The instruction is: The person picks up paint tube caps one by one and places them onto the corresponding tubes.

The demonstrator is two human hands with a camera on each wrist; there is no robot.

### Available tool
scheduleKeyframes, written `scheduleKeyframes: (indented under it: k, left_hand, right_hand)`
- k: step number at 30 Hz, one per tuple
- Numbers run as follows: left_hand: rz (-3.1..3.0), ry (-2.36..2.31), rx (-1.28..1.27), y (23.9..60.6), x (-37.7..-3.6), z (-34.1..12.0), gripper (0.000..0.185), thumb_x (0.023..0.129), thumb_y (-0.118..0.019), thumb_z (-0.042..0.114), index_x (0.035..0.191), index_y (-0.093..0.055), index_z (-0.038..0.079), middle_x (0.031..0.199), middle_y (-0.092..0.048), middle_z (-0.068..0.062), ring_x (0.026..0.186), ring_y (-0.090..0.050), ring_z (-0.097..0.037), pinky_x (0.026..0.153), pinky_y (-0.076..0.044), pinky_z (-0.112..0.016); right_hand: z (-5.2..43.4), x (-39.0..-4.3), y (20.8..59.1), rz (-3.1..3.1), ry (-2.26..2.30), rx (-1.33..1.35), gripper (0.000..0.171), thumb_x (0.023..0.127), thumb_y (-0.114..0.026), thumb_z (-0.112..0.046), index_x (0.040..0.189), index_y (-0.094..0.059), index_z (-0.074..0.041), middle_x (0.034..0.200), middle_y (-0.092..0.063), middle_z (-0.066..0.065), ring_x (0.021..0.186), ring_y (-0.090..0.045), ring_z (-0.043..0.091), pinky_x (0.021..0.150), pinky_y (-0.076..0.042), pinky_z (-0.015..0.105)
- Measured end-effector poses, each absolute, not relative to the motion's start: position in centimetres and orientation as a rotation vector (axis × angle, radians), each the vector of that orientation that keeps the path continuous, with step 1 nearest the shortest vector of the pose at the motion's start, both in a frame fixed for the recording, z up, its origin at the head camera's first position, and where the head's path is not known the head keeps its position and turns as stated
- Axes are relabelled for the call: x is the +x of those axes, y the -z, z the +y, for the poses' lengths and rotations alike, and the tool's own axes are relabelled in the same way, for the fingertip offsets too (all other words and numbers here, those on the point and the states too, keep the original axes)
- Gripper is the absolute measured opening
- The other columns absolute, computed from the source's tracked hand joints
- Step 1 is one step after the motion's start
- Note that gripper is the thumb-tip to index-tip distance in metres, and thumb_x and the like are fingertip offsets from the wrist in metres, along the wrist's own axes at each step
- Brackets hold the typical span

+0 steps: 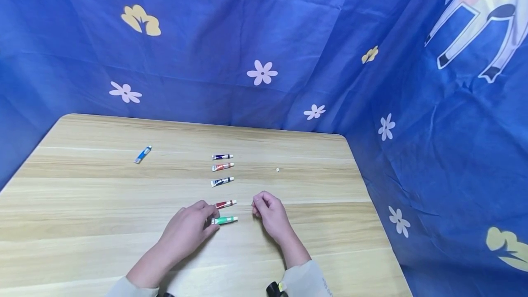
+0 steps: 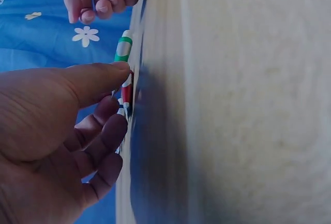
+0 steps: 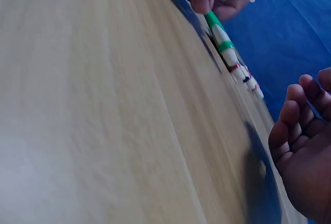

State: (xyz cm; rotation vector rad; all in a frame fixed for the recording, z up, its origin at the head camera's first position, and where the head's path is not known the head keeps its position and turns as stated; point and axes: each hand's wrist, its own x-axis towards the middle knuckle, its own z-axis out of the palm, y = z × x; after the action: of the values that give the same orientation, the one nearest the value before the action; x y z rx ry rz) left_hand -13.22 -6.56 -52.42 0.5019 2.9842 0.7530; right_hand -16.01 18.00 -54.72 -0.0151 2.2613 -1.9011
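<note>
My left hand [image 1: 187, 228] pinches the tail end of a green paint tube [image 1: 226, 220] between thumb and fingers, low over the table. The tube's white cap points right, as the left wrist view also shows the green tube [image 2: 123, 48] beyond the thumb. Just behind it lies a red paint tube [image 1: 226, 204], its tail partly covered by my left fingers. To the right of these caps is my right hand [image 1: 272, 214], fingers loosely curled. Nothing shows in the right hand [image 3: 305, 141] in its wrist view.
Farther back, a dark blue-labelled tube [image 1: 222, 181], an orange-red tube [image 1: 222, 167] and a purple tube [image 1: 222, 156] lie in a column. A light blue tube [image 1: 143, 154] lies apart at left. A tiny white piece [image 1: 277, 169] sits at right. Blue curtains [image 1: 198, 58] border the table.
</note>
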Motion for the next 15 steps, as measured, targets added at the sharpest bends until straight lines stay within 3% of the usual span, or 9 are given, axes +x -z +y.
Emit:
scheduleKeyframes:
  k: [15]
  left_hand:
    - [2.950, -0.782, 0.502, 53.7, -13.6, -6.7, 0.020, 0.086, -0.091, 0.025, 0.097, -0.074, 0.022, 0.088, -0.064, 0.009, 0.073, -0.049, -0.008, 0.071, -0.048, -0.034]
  right_hand:
    - [21.1, -18.4, 55.5, 2.358, 1.960, 0.040, 0.023, 0.111, -0.059, -0.015, 0.107, -0.066, 0.007, 0.096, -0.067, 0.026, 0.083, -0.062, 0.014, 0.079, -0.055, 0.021]
